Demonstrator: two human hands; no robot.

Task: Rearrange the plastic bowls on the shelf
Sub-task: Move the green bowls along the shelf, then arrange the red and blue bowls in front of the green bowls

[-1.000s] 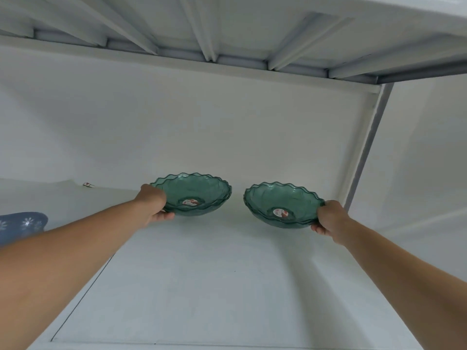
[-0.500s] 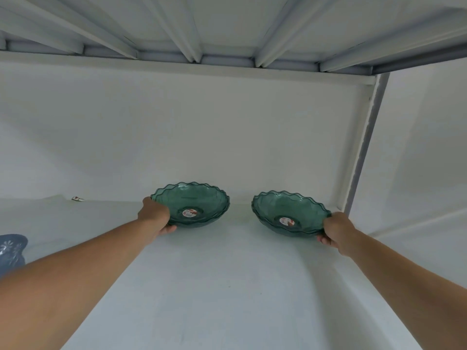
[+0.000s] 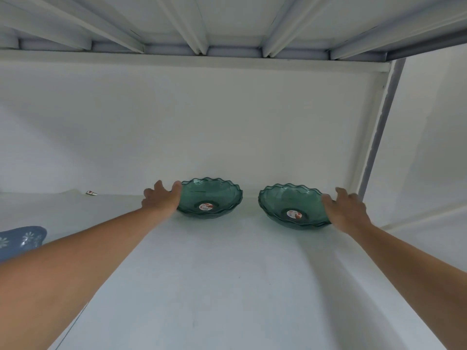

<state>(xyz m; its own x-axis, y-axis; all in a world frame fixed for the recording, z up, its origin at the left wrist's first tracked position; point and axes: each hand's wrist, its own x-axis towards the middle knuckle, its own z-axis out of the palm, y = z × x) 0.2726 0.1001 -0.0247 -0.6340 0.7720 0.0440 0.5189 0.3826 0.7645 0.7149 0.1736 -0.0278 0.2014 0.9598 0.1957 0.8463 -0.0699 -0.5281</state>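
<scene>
Two translucent green plastic bowls with wavy rims and a red sticker inside stand side by side at the back of the white shelf (image 3: 227, 286). My left hand (image 3: 161, 199) is at the left rim of the left bowl (image 3: 212, 195), fingers spread and thumb resting on the rim. At the right rim of the right bowl (image 3: 288, 205) lies my right hand (image 3: 347, 210), its fingers apart and laid against the bowl's edge. Neither hand is clasped around a bowl. Each bowl shows doubled rim lines, as if nested.
A blue piece with white flower prints (image 3: 21, 239) lies at the left edge. A small red-and-white scrap (image 3: 91, 193) sits by the back wall. The upper shelf's ribbed underside (image 3: 227, 24) hangs overhead, and a grey upright post (image 3: 379, 137) bounds the right.
Both bowls moved back toward the wall and came to rest on the shelf. Both hands loosened their grip and spread their fingers at the rims.
</scene>
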